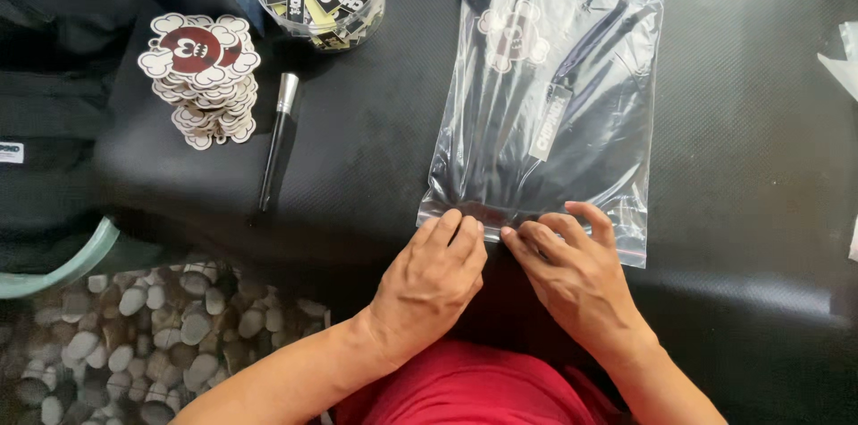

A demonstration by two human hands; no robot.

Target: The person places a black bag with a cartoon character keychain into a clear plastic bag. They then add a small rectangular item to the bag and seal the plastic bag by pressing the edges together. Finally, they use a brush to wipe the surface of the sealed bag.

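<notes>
Both hands, the left hand [431, 277] and the right hand [572, 269], pinched the clear bag's [545, 103] near edge flat on the black counter [357, 157]; even, sliding pressure would likely seal it cleanly.

Black textured table surface [375, 166] fills most of the frame, soft daylight glare on it. Lower left of the frame: pebble floor [134, 336], grey and tan stones. Pale green curved rim [63, 269] at left edge, partly cut off.

Soft even daylight, sharp focus, white glare streaks on the clear plastic bag [545, 94], faint shadows on black table [751, 166]
</notes>
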